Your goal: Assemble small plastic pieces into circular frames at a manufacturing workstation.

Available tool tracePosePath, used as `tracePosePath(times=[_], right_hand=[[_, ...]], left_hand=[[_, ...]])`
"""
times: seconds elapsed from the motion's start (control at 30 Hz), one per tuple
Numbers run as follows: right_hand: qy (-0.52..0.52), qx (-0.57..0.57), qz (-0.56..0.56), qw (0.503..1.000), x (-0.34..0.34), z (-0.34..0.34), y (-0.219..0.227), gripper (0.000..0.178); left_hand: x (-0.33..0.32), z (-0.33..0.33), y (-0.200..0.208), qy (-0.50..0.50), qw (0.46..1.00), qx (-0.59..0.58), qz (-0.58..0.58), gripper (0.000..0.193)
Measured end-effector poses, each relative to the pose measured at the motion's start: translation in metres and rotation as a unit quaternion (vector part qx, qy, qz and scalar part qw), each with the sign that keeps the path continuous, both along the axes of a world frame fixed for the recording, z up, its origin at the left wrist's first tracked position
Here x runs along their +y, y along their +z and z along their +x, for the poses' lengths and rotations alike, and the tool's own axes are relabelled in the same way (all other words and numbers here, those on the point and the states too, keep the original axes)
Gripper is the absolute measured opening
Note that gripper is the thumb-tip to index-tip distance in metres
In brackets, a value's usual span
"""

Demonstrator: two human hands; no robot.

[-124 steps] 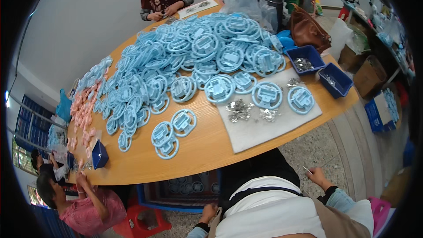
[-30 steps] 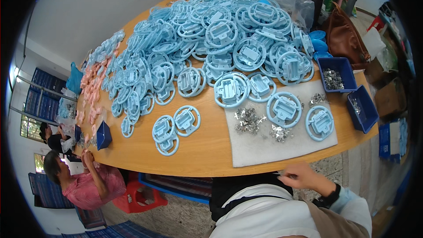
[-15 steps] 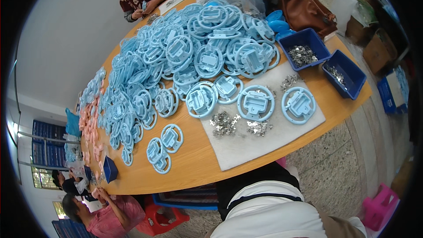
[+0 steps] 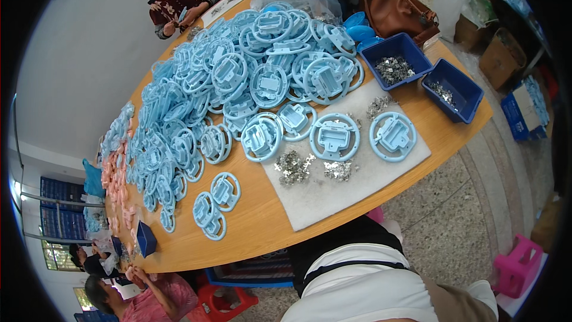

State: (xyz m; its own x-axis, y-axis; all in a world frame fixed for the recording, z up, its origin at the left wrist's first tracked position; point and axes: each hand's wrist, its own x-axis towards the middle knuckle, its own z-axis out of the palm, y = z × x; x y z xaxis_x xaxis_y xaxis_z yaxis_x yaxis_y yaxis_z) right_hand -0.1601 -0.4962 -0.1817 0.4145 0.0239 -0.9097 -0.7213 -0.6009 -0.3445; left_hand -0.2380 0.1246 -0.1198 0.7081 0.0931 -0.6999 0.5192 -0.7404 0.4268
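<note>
Hands: neither of the person's own hands is seen in frame; grip state cannot be told.
Pad: white felt sheet (image 4: pixel 357 185) lies at centre, on the wooden table (image 4: pixel 262 232).
Parts: three light-blue round plastic frames (image 4: pixel 334 137) lie on it, small metal clips (image 4: pixel 293 167) heaped beside them.
Bins: two dark-blue plastic trays (image 4: pixel 398 59) sit at upper right.
Stock: large heap of light-blue frames (image 4: pixel 238 77) fills the upper centre.

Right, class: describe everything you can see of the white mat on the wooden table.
The white mat is a thin, soft-looking sheet like felt or foam, roughly rectangular, lying flat and askew at the near edge of the wooden table. Three light blue plastic rings with squarish centre pieces rest on its far side, a fourth lies partly on its left corner, and small piles of shiny metal bits sit in front of them. Its near corner reaches the table edge. No hand touches it.
</note>
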Motion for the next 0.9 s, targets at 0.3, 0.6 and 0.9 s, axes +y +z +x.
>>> tracePosePath(times=[0.3, 0.6, 0.9], right_hand=[[0.112, 0.004, -0.014, 0.994, -0.016, 0.008, -0.019, 0.036], [0.223, 0.019, -0.019, 0.975, -0.024, 0.007, -0.029, 0.038], [0.315, 0.035, -0.039, 0.948, -0.035, -0.012, -0.033, 0.041]], left_hand=[[-0.009, -0.008, -0.003, -0.01, 1.0, -0.007, -0.016, 0.03], [-0.011, -0.026, 0.004, -0.019, 1.0, -0.003, -0.025, 0.029], [-0.012, -0.044, -0.008, -0.044, 0.998, -0.006, -0.048, 0.029]])
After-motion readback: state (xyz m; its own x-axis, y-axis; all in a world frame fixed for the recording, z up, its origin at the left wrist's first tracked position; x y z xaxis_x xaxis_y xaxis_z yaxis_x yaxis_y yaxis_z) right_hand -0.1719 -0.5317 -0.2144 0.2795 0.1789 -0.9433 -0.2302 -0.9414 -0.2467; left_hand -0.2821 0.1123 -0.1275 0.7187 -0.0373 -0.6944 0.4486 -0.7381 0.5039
